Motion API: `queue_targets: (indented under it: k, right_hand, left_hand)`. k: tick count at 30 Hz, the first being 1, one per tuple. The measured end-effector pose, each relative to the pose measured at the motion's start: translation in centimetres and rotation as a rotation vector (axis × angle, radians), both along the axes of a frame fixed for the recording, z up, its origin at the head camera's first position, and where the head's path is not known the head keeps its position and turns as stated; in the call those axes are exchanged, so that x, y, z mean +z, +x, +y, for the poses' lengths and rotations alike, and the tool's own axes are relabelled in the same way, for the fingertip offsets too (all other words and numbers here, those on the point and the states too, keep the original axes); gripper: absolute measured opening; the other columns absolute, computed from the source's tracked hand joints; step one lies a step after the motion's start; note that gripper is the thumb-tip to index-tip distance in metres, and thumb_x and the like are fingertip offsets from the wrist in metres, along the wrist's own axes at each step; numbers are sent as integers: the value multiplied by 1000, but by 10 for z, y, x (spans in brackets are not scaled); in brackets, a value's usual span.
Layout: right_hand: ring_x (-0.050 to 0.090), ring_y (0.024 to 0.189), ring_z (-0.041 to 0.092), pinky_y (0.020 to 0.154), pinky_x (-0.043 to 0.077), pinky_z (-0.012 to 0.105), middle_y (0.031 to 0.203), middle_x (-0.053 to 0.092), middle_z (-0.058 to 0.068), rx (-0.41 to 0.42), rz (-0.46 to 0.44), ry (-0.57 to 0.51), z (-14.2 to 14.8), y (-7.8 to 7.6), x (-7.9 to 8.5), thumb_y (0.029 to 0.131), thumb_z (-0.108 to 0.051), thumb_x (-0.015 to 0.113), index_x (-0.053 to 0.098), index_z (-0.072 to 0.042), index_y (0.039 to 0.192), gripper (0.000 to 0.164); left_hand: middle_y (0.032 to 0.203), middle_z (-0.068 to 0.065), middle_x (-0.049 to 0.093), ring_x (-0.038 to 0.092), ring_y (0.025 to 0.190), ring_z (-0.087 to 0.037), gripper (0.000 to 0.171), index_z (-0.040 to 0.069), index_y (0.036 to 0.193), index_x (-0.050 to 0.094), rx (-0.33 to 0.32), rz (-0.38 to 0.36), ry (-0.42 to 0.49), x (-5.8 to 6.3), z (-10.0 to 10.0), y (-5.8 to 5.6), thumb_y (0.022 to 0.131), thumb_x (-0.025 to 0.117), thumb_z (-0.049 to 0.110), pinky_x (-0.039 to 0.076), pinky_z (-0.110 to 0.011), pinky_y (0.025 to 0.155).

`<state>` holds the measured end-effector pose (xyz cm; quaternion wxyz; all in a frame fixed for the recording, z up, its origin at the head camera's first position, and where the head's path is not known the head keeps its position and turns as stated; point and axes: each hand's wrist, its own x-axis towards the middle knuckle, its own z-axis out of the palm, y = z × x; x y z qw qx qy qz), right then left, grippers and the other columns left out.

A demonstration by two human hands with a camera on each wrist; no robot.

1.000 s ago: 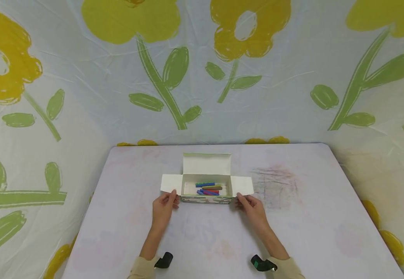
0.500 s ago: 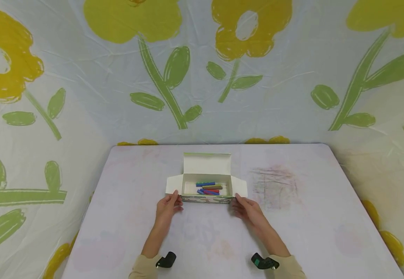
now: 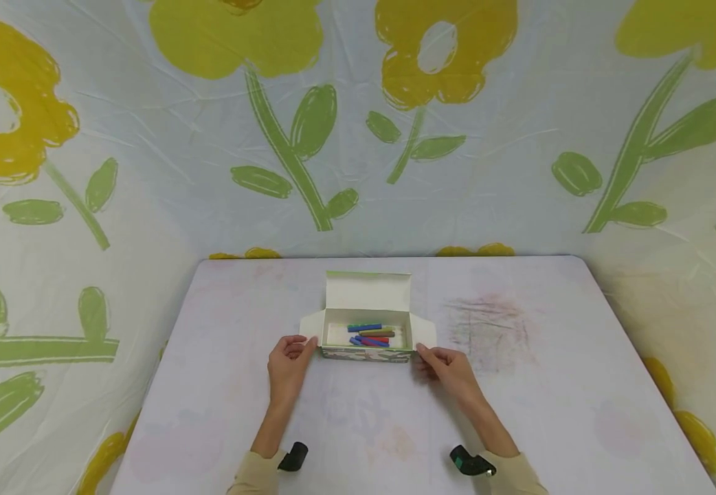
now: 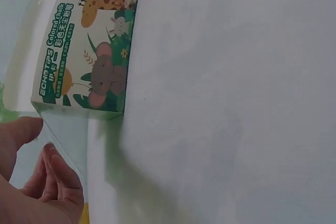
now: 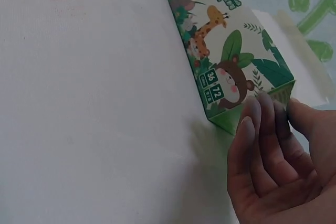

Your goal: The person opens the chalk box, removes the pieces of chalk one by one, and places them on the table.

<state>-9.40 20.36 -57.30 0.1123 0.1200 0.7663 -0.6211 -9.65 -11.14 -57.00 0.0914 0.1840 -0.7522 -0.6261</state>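
Note:
A chalk box (image 3: 365, 354) with its lid raised and its side flaps spread stands on the table in the head view. Several coloured chalk sticks (image 3: 370, 335) lie inside it. My left hand (image 3: 288, 364) is at the left flap (image 3: 312, 323), thumb by the box's front corner, with a gap between thumb and fingers in the left wrist view. At the other side, my right hand (image 3: 453, 375) pinches the right flap (image 3: 424, 331) between thumb and fingers. Cartoon animals and "Colored chalk" decorate the box front (image 4: 86, 51). The right wrist view shows curled fingers (image 5: 268, 135) beside the box end.
The white table (image 3: 358, 440) carries faint stains and a patch of dark scribbles (image 3: 490, 330) right of the box. Behind and at both sides hangs a flower-printed cloth (image 3: 488, 172). A black wrist camera (image 3: 293, 456) sits at my left cuff.
Both side flaps have tilted upward and look narrower from above. My left hand's fingers have spread away from the thumb, leftward, while the right hand has stayed on its flap.

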Motion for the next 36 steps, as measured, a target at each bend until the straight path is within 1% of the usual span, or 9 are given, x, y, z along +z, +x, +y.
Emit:
queue_targets:
  k: [3, 8, 12, 15, 19, 25, 27, 33, 36]
  right_hand:
    - [70, 76, 21, 67, 57, 25, 85, 76, 13, -5, 42, 73, 1, 0, 4, 96, -42, 73, 76, 2, 95, 44]
    - [70, 73, 22, 65, 58, 26, 82, 75, 14, 0, 106, 105, 0, 1, 7, 98, -37, 72, 76, 3, 94, 40]
    - [70, 70, 23, 63, 58, 28, 80, 75, 13, 13, 159, 111, 0, 3, 12, 98, -37, 71, 76, 4, 93, 41]
    - [69, 68, 24, 61, 59, 31, 78, 74, 13, 27, 190, 114, 1, 4, 19, 98, -37, 71, 76, 4, 91, 41]
    - [68, 63, 22, 59, 60, 33, 75, 73, 14, 62, 223, 108, -1, 3, 24, 98, -36, 72, 77, 2, 87, 40]
    - [69, 68, 37, 60, 61, 38, 81, 70, 25, 230, 311, -2, -9, 1, 37, 102, -20, 67, 73, 7, 94, 29]
    - [69, 71, 40, 63, 62, 39, 84, 71, 24, 277, 349, -24, -13, -2, 41, 102, -17, 67, 72, 7, 99, 25]
    - [71, 89, 21, 81, 60, 31, 99, 74, 6, 331, 524, 115, -30, -17, 50, 100, -18, 70, 73, -5, 109, 16]
    - [70, 95, 23, 85, 60, 36, 106, 73, 7, 371, 598, 172, -40, -28, 52, 100, -13, 70, 71, -7, 114, 16]
  left_hand:
    - [87, -11, 68, 61, 76, -14, 22, 2, 101, 73, -2, 64, -54, 6, 1, -3, 89, 83, 17, 48, -16, 67]
    - [83, -10, 70, 63, 72, -15, 15, 1, 95, 74, 9, 98, -86, 12, 11, 0, 92, 79, 15, 50, -17, 65]
    - [78, -12, 71, 67, 64, -24, 22, -2, 89, 74, 3, 91, -42, 15, 24, 9, 95, 77, 19, 52, -19, 58]
    - [73, -13, 72, 68, 59, -24, 29, -3, 84, 74, -26, 51, 23, 14, 32, 13, 97, 75, 23, 52, -20, 52]
    - [70, -10, 72, 66, 56, -17, 37, -3, 81, 76, -59, -35, 98, 13, 37, 14, 99, 72, 30, 50, -20, 49]
    - [76, -10, 75, 67, 58, -13, 50, -6, 89, 78, -104, -197, 217, 7, 36, 7, 99, 69, 42, 50, -20, 50]
    - [78, -11, 76, 67, 58, -11, 54, -8, 93, 77, -125, -231, 271, 6, 35, 6, 100, 67, 44, 50, -20, 51]
    - [90, -20, 76, 71, 69, -13, 55, -15, 108, 71, -195, -291, 433, 10, 32, 2, 105, 58, 38, 60, -28, 68]
    - [96, -25, 75, 72, 75, -17, 53, -20, 113, 66, -224, -291, 482, 17, 32, 2, 107, 55, 31, 61, -34, 76]
